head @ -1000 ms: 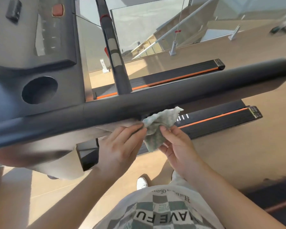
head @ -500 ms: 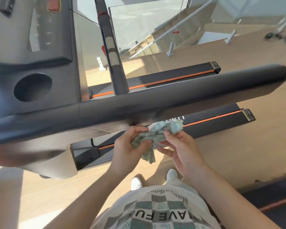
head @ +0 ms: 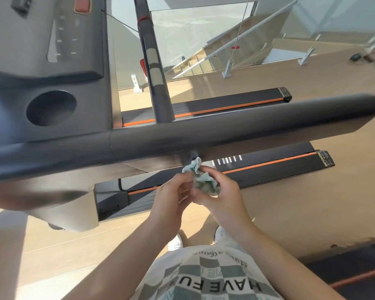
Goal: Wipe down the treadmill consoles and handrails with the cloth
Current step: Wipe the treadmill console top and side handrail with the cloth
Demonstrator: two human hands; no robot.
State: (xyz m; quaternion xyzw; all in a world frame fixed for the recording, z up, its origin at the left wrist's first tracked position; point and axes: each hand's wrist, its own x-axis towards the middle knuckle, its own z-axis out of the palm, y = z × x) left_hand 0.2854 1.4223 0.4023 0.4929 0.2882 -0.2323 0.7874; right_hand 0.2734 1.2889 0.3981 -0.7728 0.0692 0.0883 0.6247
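Cloth (head: 204,181) is bunched into a wad between both hands, just below the handrail (head: 236,129), about mid-length of it. The cloth's top tip reaches the rail's underside; can't tell if it actually touches.

Left hand (head: 171,198): fingers curled, pinching the wad's left side. Right hand (head: 222,197): thumb and fingers wrapped round the wad from the right and below. Both are clamped on the cloth, fingertips close together.

The handrail is dark grey and runs left to right across the view, with a rounded free end at the right. Console (head: 30,50) sits at its left end. It has a round cup holder (head: 51,108) near the console's lower edge and an orange button (head: 82,5) at its top edge. A second dark bar (head: 153,61) rises from the rail's far side.

Treadmill deck (head: 273,167) with an orange stripe lies below the hands, and another deck (head: 225,105) beyond the rail. White shoes (head: 175,242) are on the wood floor (head: 312,213).
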